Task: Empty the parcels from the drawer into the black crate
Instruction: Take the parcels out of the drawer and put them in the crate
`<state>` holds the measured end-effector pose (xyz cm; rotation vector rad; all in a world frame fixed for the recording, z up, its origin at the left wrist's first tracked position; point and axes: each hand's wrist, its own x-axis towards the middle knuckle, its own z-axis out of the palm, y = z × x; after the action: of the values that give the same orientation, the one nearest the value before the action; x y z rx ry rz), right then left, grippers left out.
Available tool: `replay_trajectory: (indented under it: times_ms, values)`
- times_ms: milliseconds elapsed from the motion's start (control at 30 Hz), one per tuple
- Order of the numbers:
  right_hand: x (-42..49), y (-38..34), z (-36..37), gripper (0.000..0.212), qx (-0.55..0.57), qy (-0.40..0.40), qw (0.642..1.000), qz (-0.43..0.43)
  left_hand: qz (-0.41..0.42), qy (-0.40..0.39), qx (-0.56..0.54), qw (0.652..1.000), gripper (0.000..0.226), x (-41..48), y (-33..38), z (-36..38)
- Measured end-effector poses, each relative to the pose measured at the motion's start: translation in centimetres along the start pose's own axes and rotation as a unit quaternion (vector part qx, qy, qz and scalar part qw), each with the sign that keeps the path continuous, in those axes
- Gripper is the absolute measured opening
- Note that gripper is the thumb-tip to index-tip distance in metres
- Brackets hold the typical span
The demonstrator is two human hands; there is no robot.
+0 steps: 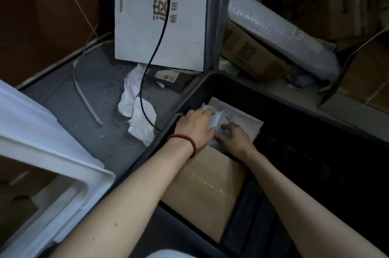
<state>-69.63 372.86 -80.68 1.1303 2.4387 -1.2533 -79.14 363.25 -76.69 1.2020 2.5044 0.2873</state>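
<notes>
White soft parcel (220,118), crumpled, just right of the frame's centre, inside the black crate (190,93), near its far left corner. Lies on a flat cream parcel (246,120) and touches the far edge of a brown cardboard box (202,190), taped along the top, also in the crate and nearer the bottom of the frame. Gripped from both sides: left hand (194,125) curled around its left edge, fingers sunk in the wrapping; right hand (234,139) bent over its near right side, fingertips pressed into the plastic, though blurred there. Red bead bracelet (186,142) on the left wrist. Both forearms reaching up from the bottom edge, the left one crossing over the crate's rim and the box.

Left of the crate, grey floor (94,89) with crumpled white paper (136,114) and a black cable (152,53) running down across it from the top edge. Behind the paper, top centre, a white board (143,26) printed with Chinese characters, standing upright. At lower left, a white plastic drawer (69,165), only its rim and part of its opening showing. At upper right, beyond the crate, a bubble-wrapped roll (273,24) resting on cardboard boxes (250,53) with printed codes. Dark brown panel (42,16) filling the upper left corner.
</notes>
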Motion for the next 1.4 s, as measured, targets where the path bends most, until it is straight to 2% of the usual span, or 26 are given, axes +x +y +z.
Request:
replay_trajectory:
  times_ms: [67,133,300,500,567,733,867,1000,1100,1233,1400]
  values:
    - [-0.2,-0.1,0.0,0.054,-0.089,-0.036,0.995,-0.006,0.008,0.019,0.019,1.000,0.046,-0.5,0.0,-0.3]
    - [-0.8,-0.2,-0.4,0.051,-0.146,-0.005,0.989,-0.005,0.024,0.048,0.018,0.998,0.040,-1.3,-0.2,-1.1]
    - [-3.3,-1.4,-1.9,0.042,-0.109,0.114,0.987,-0.033,0.022,0.143,0.014,0.989,0.030,-4.8,-0.9,-3.3]
    - [-8.7,-5.6,-1.2,0.039,-0.136,0.087,0.967,-0.198,-0.037,0.163,0.012,0.986,0.029,-11.0,-2.2,-6.1]
    - [-10.5,-6.6,-0.6,0.037,-0.156,0.100,0.950,-0.251,-0.044,0.174,0.001,0.984,0.027,-13.5,-2.2,-6.8]
    - [-15.1,-7.7,0.9,0.035,-0.220,0.144,0.896,-0.357,-0.027,0.181,0.086,0.979,0.024,-21.1,-2.5,-7.7]
    - [-18.5,-8.7,2.7,0.026,-0.218,0.121,0.865,-0.435,-0.141,0.157,0.061,0.976,0.019,-27.6,-5.2,-8.5]
    - [-21.3,-11.5,5.0,0.024,-0.232,0.053,0.836,-0.495,-0.254,0.118,-0.028,0.959,0.018,-33.5,-9.7,-9.1]
    - [-23.2,-13.6,6.4,0.029,-0.223,0.037,0.826,-0.517,-0.316,0.148,-0.064,0.935,0.012,-37.2,-12.7,-9.1]
    - [-24.5,-16.0,7.9,0.037,-0.258,0.016,0.813,-0.521,-0.383,0.189,-0.079,0.901,0.026,-41.3,-14.5,-8.5]
    - [-25.9,-18.9,11.2,0.057,-0.282,-0.016,0.823,-0.492,-0.427,0.254,-0.101,0.862,0.031,-45.2,-14.8,-7.1]
